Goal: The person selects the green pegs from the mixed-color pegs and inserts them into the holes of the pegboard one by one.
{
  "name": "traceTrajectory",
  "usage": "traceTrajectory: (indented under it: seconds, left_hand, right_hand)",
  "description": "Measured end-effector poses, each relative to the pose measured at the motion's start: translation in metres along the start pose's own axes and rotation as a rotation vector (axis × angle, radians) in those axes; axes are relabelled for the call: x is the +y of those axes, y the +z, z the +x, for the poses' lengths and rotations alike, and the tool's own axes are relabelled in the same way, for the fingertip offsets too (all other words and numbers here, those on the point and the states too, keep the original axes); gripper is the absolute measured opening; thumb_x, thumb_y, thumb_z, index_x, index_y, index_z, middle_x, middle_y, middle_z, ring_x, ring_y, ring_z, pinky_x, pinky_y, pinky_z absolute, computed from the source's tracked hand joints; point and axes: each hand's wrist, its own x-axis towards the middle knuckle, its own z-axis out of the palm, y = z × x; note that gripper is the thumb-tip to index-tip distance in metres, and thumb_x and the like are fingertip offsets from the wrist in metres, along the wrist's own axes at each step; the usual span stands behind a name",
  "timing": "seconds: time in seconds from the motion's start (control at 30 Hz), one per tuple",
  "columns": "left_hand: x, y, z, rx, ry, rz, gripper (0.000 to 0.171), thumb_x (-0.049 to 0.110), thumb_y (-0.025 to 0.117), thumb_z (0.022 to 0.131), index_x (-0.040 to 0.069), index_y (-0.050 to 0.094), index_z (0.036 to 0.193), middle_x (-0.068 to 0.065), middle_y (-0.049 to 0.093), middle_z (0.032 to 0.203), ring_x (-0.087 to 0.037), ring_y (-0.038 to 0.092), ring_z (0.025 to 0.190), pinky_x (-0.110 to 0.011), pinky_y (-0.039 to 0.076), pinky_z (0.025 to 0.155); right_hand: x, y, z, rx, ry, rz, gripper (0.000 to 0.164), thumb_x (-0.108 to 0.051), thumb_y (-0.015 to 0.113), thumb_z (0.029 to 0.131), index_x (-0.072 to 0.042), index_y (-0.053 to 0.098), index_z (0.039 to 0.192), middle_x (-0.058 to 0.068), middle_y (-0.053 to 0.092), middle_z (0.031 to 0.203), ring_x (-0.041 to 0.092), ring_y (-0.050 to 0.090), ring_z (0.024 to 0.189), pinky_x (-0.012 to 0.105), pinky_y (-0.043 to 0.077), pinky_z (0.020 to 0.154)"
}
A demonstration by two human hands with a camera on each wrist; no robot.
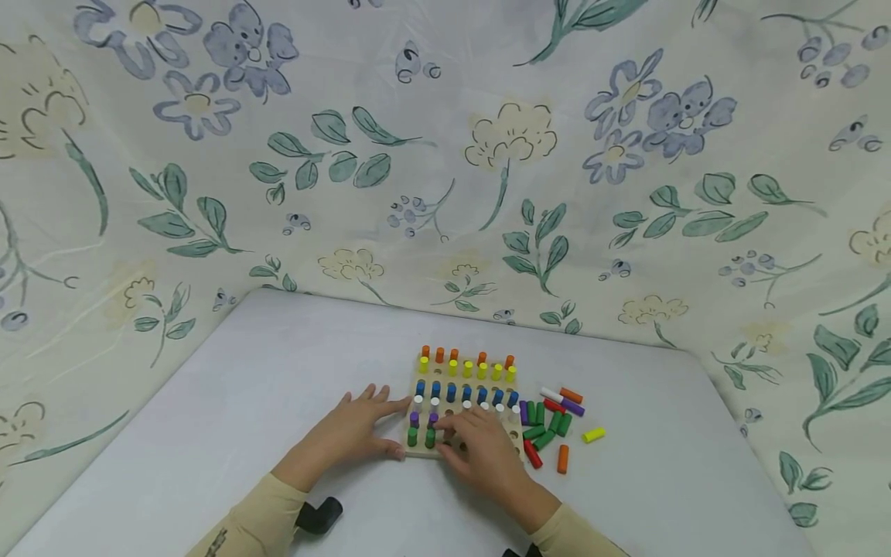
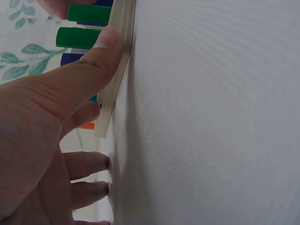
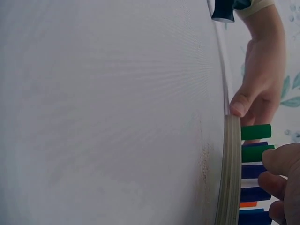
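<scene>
A wooden pegboard [image 1: 423, 454] with rows of orange, yellow, blue, white, purple and green pegs lies on the white table. My left hand [image 1: 358, 425] is at the board's left side, fingers spread. In the left wrist view its thumb presses the board's edge [image 2: 123, 51], and other fingertips rest on the table. My right hand [image 1: 480, 449] reaches over the near rows, with thumb and index finger at the second green peg [image 1: 430, 439]. The right wrist view shows the thumb against that green peg [image 3: 254, 153], which stands in the board. A purple peg [image 1: 433, 418] is right by the index fingertip.
Loose green pegs [image 1: 534, 433] lie with several others at the board's right. A yellow peg [image 1: 594, 435] and an orange peg [image 1: 563, 459] lie farther out. A dark object [image 1: 320, 516] is beside the left sleeve. Flower-patterned cloth [image 1: 445, 193] hangs behind the table.
</scene>
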Motion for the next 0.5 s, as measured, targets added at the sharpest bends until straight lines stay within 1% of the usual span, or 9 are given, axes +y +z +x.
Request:
traceTrajectory:
  seconds: [0.2,0.37,0.5]
  left_hand:
    - [0.0003,0.0000,0.0000,-0.004,-0.003,0.001,0.084,0.055,0.084,0.075,0.023,0.056,0.148,-0.024,0.041,0.156,-0.047,0.027,0.149,-0.069,0.016,0.119]
    - [0.0005,0.0004,0.0005,-0.007,-0.005,0.007,0.084,0.055,0.084,0.076,0.023,0.056,0.148,-0.024,0.041,0.156,-0.047,0.027,0.149,-0.070,0.016,0.118]
    - [-0.0003,0.0009,0.0009,-0.005,-0.002,0.004,0.084,0.055,0.083,0.076,0.023,0.056,0.148,-0.025,0.041,0.156,-0.048,0.027,0.148,-0.070,0.016,0.118]
  right_hand:
    - [0.0036,-0.0001,-0.0026,0.007,-0.003,-0.003,0.025,-0.030,0.075,0.094,-0.024,0.070,0.118,-0.016,0.068,0.096,0.005,0.053,0.091,0.029,0.051,0.085]
    - [0.0058,-0.0013,-0.0045,-0.019,0.011,-0.012,0.025,-0.033,0.073,0.096,-0.025,0.070,0.119,-0.017,0.067,0.097,0.005,0.055,0.094,0.031,0.051,0.090]
    - [0.0080,-0.0026,-0.0068,-0.007,0.009,-0.010,0.024,-0.033,0.073,0.096,-0.024,0.070,0.118,-0.017,0.067,0.097,0.006,0.056,0.096,0.032,0.052,0.092]
